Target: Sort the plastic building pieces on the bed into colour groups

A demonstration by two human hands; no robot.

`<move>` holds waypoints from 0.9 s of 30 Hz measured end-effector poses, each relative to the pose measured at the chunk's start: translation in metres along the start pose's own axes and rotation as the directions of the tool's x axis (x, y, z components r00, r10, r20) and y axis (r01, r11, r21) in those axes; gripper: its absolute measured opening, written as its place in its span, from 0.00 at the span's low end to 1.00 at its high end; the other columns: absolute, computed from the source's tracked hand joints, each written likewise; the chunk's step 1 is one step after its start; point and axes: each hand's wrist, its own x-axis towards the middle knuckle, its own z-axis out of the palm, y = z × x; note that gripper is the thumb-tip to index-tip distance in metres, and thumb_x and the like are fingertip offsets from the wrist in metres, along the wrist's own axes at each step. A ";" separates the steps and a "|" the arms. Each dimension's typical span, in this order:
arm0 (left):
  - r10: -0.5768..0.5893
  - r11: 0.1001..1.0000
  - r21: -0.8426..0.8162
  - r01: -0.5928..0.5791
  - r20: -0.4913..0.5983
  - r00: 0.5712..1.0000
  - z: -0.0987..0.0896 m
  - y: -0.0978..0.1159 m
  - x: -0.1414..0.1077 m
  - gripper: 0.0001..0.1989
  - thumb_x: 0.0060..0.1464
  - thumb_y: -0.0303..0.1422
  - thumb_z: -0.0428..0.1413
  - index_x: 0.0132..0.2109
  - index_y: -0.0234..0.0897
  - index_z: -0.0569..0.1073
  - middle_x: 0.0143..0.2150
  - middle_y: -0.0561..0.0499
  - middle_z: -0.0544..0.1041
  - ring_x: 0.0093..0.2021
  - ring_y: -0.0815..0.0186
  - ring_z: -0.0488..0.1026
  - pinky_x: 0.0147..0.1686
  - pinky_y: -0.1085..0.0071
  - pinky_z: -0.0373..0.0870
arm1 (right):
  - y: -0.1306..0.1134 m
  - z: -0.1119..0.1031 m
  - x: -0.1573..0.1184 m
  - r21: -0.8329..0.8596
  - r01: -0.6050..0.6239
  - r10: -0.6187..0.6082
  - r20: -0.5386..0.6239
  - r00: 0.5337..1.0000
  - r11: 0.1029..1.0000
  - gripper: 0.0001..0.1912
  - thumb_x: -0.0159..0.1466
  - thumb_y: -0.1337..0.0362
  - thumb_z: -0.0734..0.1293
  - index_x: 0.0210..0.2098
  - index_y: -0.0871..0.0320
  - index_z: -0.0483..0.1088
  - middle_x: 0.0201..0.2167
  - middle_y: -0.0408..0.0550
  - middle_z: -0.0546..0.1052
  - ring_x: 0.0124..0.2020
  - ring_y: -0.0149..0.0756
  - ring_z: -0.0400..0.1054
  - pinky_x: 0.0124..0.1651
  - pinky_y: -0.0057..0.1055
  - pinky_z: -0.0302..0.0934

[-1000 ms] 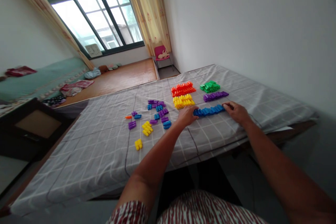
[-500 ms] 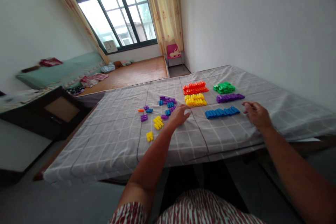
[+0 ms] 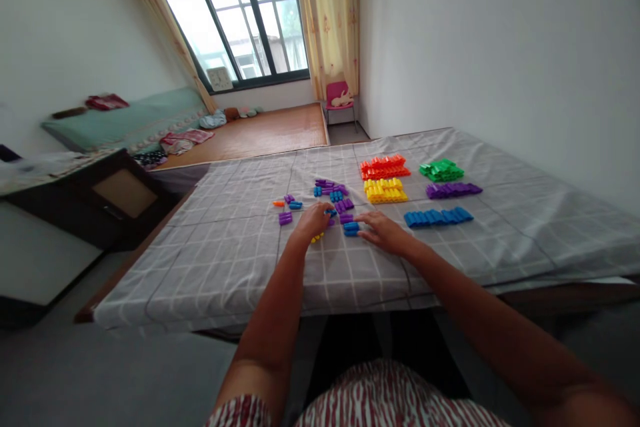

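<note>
My left hand (image 3: 316, 220) is over the scattered pieces, its fingers bent at a blue piece (image 3: 330, 212); whether it grips that piece is unclear. Yellow pieces (image 3: 317, 237) show partly from beneath this hand. My right hand (image 3: 383, 232) has its fingers apart, the tips beside a blue piece (image 3: 351, 229) and a purple piece (image 3: 346, 218). More purple pieces (image 3: 327, 185) lie beyond my hands, and a purple piece (image 3: 285, 218) and an orange piece (image 3: 279, 203) lie to the left.
Orange (image 3: 385, 167), yellow (image 3: 385, 191), green (image 3: 441, 170), purple (image 3: 453, 191) and blue (image 3: 439, 217) groups sit on the right part of the checked cloth (image 3: 210, 253). Behind the table are a low bed (image 3: 270, 133) and a pink chair (image 3: 339, 93).
My right hand has moved left from beside the blue row to the loose pieces. My left hand has shifted left, over the yellow pieces. A blue piece now lies between my hands. The view has shifted slightly.
</note>
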 end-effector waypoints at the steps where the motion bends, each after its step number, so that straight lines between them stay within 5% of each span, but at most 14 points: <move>1: -0.005 1.000 0.007 0.005 -0.008 1.000 0.001 0.001 -0.001 0.17 0.56 0.26 0.51 0.52 0.38 0.75 0.49 0.45 0.77 0.49 0.61 0.74 0.53 0.66 0.68 | -0.002 0.007 0.004 -0.003 -0.013 0.013 0.011 1.000 1.000 0.12 0.61 0.64 0.67 0.46 0.56 0.72 0.45 0.54 0.77 0.50 0.44 0.69 0.56 0.43 0.61; 6: -0.015 0.999 0.039 0.016 -0.031 0.999 0.004 0.008 -0.004 0.17 0.58 0.30 0.52 0.53 0.41 0.74 0.54 0.47 0.75 0.52 0.61 0.73 0.52 0.66 0.68 | -0.006 0.013 0.007 0.083 -0.115 0.113 0.032 0.993 0.990 0.10 0.56 0.67 0.71 0.38 0.57 0.70 0.35 0.47 0.76 0.38 0.38 0.71 0.43 0.34 0.65; 11: 0.041 0.999 0.017 -0.040 -0.106 0.993 0.004 0.022 0.006 0.16 0.58 0.29 0.51 0.52 0.41 0.75 0.53 0.46 0.74 0.52 0.61 0.72 0.53 0.65 0.67 | 0.018 -0.035 -0.009 0.127 -0.225 0.238 -0.104 0.966 0.966 0.07 0.56 0.64 0.70 0.33 0.54 0.68 0.33 0.43 0.76 0.34 0.34 0.71 0.37 0.30 0.65; 13: 0.082 0.997 -0.002 -0.083 -0.126 0.989 0.005 0.034 0.010 0.16 0.59 0.29 0.50 0.51 0.41 0.75 0.53 0.47 0.75 0.52 0.61 0.71 0.54 0.65 0.67 | 0.040 -0.069 -0.025 0.102 -0.324 0.339 -0.255 0.905 0.941 0.08 0.56 0.60 0.70 0.34 0.54 0.69 0.34 0.45 0.77 0.34 0.35 0.72 0.37 0.31 0.65; 16: 0.156 0.987 -0.022 -0.160 -0.123 0.980 0.011 0.056 0.016 0.16 0.59 0.28 0.49 0.50 0.40 0.76 0.52 0.47 0.76 0.52 0.60 0.71 0.55 0.64 0.67 | 0.080 -0.117 -0.059 0.021 -0.520 0.467 -0.474 0.747 0.854 0.12 0.57 0.55 0.69 0.34 0.55 0.69 0.33 0.46 0.78 0.34 0.37 0.72 0.37 0.32 0.65; 19: 0.221 0.973 -0.040 -0.226 -0.096 0.970 0.026 0.076 0.021 0.16 0.59 0.28 0.50 0.50 0.40 0.76 0.51 0.47 0.76 0.51 0.61 0.72 0.54 0.64 0.67 | 0.108 -0.139 -0.092 -0.061 -0.673 0.560 -0.501 0.659 0.737 0.13 0.57 0.52 0.68 0.34 0.55 0.69 0.32 0.46 0.78 0.33 0.38 0.72 0.36 0.33 0.64; 27: 0.284 0.958 -0.031 -0.285 -0.025 0.959 0.045 0.089 0.022 0.14 0.59 0.29 0.50 0.48 0.41 0.77 0.49 0.49 0.77 0.48 0.62 0.73 0.52 0.66 0.68 | 0.110 -0.125 -0.109 -0.275 -0.622 0.484 -0.431 0.762 0.733 0.12 0.61 0.53 0.64 0.34 0.55 0.71 0.35 0.49 0.78 0.35 0.39 0.72 0.38 0.32 0.62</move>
